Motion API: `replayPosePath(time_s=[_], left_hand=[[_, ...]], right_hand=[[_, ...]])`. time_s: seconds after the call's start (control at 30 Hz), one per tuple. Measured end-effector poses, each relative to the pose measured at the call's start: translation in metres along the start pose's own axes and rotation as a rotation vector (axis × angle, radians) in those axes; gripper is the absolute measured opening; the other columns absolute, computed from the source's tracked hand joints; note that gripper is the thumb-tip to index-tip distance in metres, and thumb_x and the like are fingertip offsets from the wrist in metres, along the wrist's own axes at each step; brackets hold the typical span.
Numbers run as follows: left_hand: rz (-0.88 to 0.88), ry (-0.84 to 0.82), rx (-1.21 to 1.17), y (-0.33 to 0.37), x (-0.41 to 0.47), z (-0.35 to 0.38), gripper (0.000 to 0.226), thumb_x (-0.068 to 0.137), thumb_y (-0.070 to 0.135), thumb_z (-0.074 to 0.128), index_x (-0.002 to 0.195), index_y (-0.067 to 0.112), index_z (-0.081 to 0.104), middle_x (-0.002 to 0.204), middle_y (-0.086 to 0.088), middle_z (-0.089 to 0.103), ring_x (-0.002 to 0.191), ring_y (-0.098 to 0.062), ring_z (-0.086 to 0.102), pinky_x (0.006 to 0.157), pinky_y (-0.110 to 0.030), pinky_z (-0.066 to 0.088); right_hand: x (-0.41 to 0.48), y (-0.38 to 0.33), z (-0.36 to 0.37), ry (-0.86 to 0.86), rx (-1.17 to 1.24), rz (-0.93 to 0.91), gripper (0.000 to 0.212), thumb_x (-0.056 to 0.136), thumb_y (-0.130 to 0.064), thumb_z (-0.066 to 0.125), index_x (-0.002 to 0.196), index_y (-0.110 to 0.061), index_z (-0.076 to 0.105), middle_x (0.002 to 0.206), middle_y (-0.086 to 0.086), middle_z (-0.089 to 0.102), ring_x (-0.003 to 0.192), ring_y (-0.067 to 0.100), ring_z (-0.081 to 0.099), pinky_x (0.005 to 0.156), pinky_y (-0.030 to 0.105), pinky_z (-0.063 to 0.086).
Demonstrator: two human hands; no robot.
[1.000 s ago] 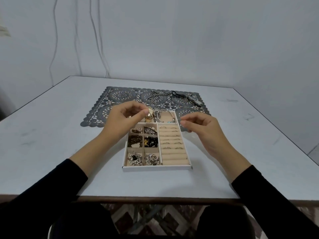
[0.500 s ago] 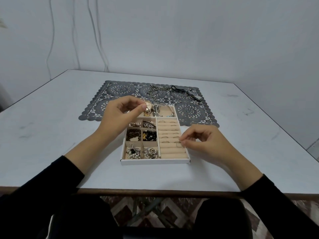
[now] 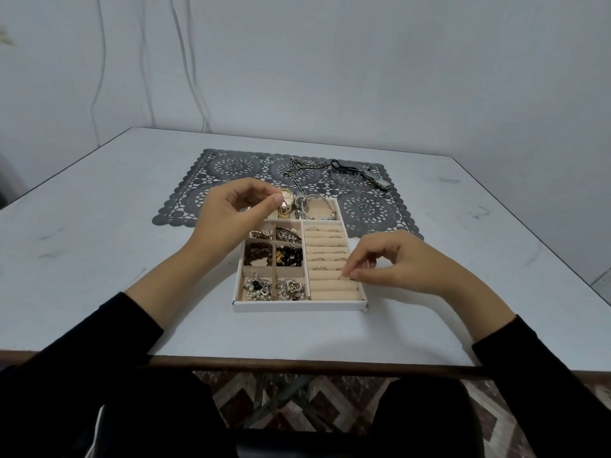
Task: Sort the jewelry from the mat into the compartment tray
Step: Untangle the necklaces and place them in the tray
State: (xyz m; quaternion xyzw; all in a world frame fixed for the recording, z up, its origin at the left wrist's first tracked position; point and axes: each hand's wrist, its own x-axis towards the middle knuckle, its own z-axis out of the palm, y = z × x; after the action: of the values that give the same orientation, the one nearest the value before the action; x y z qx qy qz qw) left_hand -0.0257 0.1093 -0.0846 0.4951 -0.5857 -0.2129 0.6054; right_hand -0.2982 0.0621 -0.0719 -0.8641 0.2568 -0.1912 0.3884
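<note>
table (image 3: 99, 242) | on it: grey lace mat (image 3: 231, 166); compartment tray (image 3: 297, 306), far end overlapping mat

The left hand (image 3: 236, 211) hovered over the far left corner of the white cardboard compartment tray (image 3: 297, 306), thumb and forefinger curled tip to tip; anything between them was too small to tell. The right hand (image 3: 393, 264), at the tray's near right side, pinched a small thin metal ring (image 3: 344, 277).
</note>
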Motion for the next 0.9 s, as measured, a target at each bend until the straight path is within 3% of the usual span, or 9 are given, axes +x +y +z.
replayPosePath(time_s=[0.2,0.37,0.5,0.57,0.7,0.8,0.9], left_hand=[[0.011,-0.014,0.013,-0.001,-0.001,0.0,0.008,0.085,0.018,0.074,0.092,0.021,0.074,0.087,-0.003,0.074,0.081,-0.016,0.068,0.071,-0.021,0.056],[0.014,-0.016,0.014,0.0,-0.001,-0.001,0.008,0.085,0.018,0.074,0.092,0.021,0.074,0.088,-0.005,0.074,0.082,-0.019,0.069,0.073,-0.024,0.057],[-0.019,-0.035,-0.034,-0.001,-0.002,-0.001,0.012,0.084,0.02,0.074,0.095,0.015,0.074,0.091,-0.012,0.073,0.09,-0.037,0.068,0.077,-0.047,0.06],[-0.025,-0.033,-0.045,-0.001,-0.003,0.0,0.012,0.083,0.02,0.074,0.095,0.015,0.074,0.091,-0.013,0.072,0.09,-0.039,0.068,0.076,-0.053,0.06],[-0.025,-0.037,-0.043,0.0,-0.003,-0.001,0.011,0.084,0.018,0.074,0.094,0.016,0.074,0.091,-0.012,0.072,0.09,-0.039,0.068,0.076,-0.054,0.06],[-0.026,-0.043,-0.051,-0.001,-0.004,-0.001,0.012,0.083,0.022,0.075,0.094,0.016,0.075,0.09,-0.013,0.072,0.09,-0.039,0.068,0.076,-0.053,0.06],[-0.01,-0.049,-0.027,0.0,-0.005,-0.002,0.01,0.084,0.019,0.074,0.093,0.017,0.074,0.089,-0.009,0.073,0.085,-0.028,0.069,0.076,-0.041,0.061]], right_hand=[[0.016,-0.011,-0.013,-0.204,-0.048,0.103,0.01,0.083,-0.005,0.071,0.09,-0.011,0.075,0.088,0.005,0.072,0.081,0.012,0.062,0.081,0.03,0.049],[0.024,-0.018,-0.017,-0.277,-0.078,0.157,0.01,0.082,-0.007,0.073,0.091,-0.01,0.075,0.088,0.007,0.072,0.079,0.008,0.062,0.076,0.017,0.048],[0.028,-0.019,-0.017,-0.3,-0.093,0.185,0.01,0.081,-0.007,0.073,0.09,-0.011,0.075,0.086,0.013,0.071,0.074,0.009,0.059,0.074,0.02,0.047],[0.03,-0.021,-0.016,-0.326,-0.13,0.195,0.009,0.081,-0.008,0.073,0.088,-0.014,0.075,0.077,0.007,0.068,0.07,0.006,0.056,0.07,0.018,0.045],[0.034,-0.025,-0.015,-0.342,-0.211,0.219,0.012,0.08,-0.009,0.073,0.084,-0.019,0.076,0.067,-0.008,0.064,0.063,0.001,0.054,0.064,0.015,0.043],[0.031,-0.022,-0.015,-0.316,-0.172,0.212,0.011,0.08,-0.008,0.074,0.086,-0.017,0.076,0.071,-0.001,0.068,0.065,0.001,0.056,0.065,0.013,0.043],[0.022,-0.012,-0.017,-0.254,-0.021,0.19,0.013,0.078,-0.008,0.076,0.091,-0.011,0.076,0.082,0.007,0.072,0.073,0.007,0.06,0.073,0.017,0.048]])
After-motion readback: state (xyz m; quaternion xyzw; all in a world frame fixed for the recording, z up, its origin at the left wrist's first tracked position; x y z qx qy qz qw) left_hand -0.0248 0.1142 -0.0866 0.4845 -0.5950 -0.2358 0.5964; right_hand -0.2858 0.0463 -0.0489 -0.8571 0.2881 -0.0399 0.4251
